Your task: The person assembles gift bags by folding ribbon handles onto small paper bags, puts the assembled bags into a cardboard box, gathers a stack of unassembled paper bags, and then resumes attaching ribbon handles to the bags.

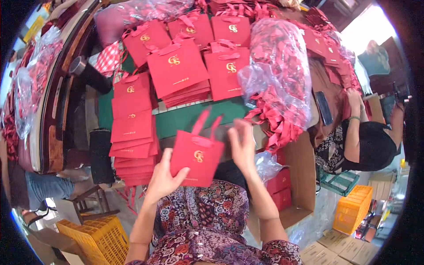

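Observation:
My left hand (164,179) pinches the lower left side of a red paper gift bag (194,161) with gold print, thumb across its front. Two red ribbon handles (204,123) stand up from the bag's top edge. Just right of those handles my right hand (243,143) is raised with its fingers apart, a little blurred, and nothing shows in it. Beyond the bag lies a green mat (194,120) on the table. Left of it runs an overlapping stack of red gift bags (132,128). Behind the mat sits another pile of red gift bags (177,68).
A clear plastic sack of red ribbons (282,66) spills at the right. Below it stands a cardboard box (302,176) with red bags inside. A black tumbler (90,74) is at the left. A co-worker (369,141) works at the right. Yellow crates (353,207) stand on the floor.

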Motion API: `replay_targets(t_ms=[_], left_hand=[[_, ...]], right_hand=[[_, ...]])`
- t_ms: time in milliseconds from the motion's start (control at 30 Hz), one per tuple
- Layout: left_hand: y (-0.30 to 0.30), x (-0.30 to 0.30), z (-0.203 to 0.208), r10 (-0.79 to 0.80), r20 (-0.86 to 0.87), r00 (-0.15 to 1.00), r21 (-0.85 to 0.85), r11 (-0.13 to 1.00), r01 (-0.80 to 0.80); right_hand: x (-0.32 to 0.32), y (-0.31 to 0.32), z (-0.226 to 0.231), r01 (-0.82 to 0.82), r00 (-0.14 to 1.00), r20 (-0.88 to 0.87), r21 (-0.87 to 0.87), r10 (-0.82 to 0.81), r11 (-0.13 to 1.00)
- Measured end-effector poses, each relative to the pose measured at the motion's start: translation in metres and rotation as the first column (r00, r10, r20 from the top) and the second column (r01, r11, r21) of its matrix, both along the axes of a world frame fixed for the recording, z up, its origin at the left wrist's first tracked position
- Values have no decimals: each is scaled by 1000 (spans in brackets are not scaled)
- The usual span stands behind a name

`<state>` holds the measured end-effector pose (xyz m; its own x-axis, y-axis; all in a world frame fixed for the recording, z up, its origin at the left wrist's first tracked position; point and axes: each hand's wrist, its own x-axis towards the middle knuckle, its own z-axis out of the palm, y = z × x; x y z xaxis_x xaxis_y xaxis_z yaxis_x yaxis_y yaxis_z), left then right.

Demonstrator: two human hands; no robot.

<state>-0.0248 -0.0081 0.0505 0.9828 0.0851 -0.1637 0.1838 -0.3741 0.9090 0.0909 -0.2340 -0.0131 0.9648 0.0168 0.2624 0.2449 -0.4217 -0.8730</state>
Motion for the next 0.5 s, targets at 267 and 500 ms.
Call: replay_targets(t_ms=[267, 500], left_hand=[[-17, 15, 32, 170, 298, 939, 230, 942, -244], [-42, 11, 32, -44, 309, 950, 645, 743, -175]], right_hand=[[-38, 32, 36, -421, 884, -152, 151, 442, 894], [-14, -34, 29, 98, 986, 164, -393, -35, 914]])
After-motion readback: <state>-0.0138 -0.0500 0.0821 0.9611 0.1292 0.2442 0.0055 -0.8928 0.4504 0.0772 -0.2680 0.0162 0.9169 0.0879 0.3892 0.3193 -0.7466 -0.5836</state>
